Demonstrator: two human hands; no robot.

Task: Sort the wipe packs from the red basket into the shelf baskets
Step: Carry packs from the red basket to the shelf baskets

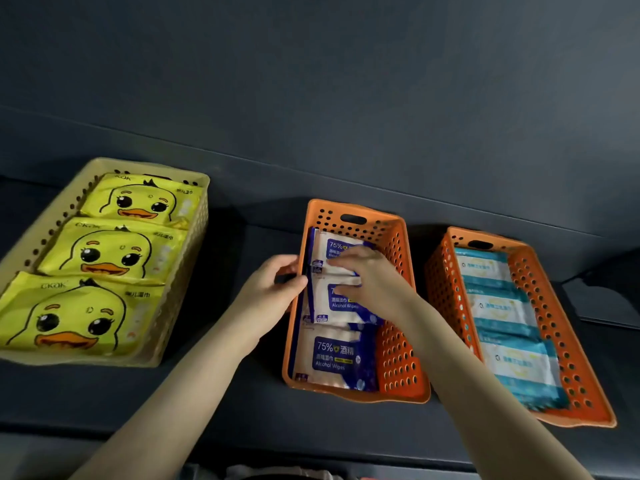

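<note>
Three blue alcohol-wipe packs [336,358] lie in the middle orange basket [394,358], between a cream basket [187,244] of yellow duck packs [104,251] and a right orange basket [554,323] of teal packs [502,306]. The left hand [273,289] grips the middle orange basket's left wall. The right hand [370,282] lies on the two farther blue packs; whether it pinches one cannot be told.

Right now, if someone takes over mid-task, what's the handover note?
Hands: left hand grips the left wall of the middle orange basket; right hand lies on the blue alcohol-wipe packs inside it, pinch or press unclear.
Done: three yellow duck packs in the cream basket, three blue in the middle, three teal packs in the right orange basket.
Left: red basket not in view, so remaining packs unknown.
</note>
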